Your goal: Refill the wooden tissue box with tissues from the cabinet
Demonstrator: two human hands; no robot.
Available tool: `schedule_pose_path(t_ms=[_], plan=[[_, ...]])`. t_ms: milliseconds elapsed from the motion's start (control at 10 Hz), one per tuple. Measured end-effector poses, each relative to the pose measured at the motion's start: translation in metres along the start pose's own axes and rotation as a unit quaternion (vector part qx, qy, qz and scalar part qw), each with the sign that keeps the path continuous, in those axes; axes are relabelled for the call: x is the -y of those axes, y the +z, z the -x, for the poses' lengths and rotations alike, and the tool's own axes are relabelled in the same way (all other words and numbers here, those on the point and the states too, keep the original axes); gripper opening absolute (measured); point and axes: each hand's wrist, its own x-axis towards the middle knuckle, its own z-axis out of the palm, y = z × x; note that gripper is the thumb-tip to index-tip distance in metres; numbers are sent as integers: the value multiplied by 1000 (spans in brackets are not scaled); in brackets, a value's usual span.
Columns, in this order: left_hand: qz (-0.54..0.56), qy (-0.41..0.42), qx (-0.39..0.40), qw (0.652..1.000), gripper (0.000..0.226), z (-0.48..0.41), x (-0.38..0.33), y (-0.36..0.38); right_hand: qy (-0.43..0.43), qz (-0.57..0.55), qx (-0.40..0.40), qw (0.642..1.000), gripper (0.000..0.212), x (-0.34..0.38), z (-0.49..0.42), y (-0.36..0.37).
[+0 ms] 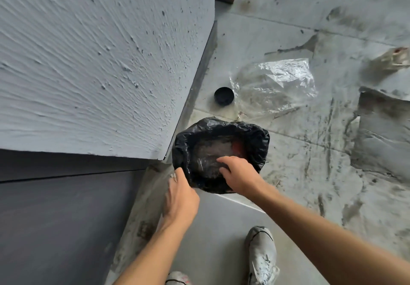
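Our left hand (pixel 180 196) pinches the bin (pixel 221 154) liner's rim; our right hand (pixel 238 174) presses clear plastic inside, fingers curled. We see no tissue box. The liner may slip off.

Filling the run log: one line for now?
left hand: on bin liner rim | right hand: inside bin | tissue box: unseen

Shiny plastic, rough wall, dirty floor

The bin bag (pixel 255 138) is thin black plastic, crinkly and a bit shiny. The clear wrap (pixel 277 85) on the floor (pixel 288 174) is see-through and glossy. The grey wall (pixel 88 63) looks rough and bumpy. The floor tiles look smooth but smeared with dirt.
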Motion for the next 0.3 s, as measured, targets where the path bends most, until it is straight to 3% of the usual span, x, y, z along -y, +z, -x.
schedule_pose_path(t_ms=[100,300], plan=[[-89,24,-25,995,21,21,3,-22,8,-21,-62,998,28,5,28,-21],[-164,77,15,983,29,81,6,-87,66,-80,-101,989,24,43,98,-68]])
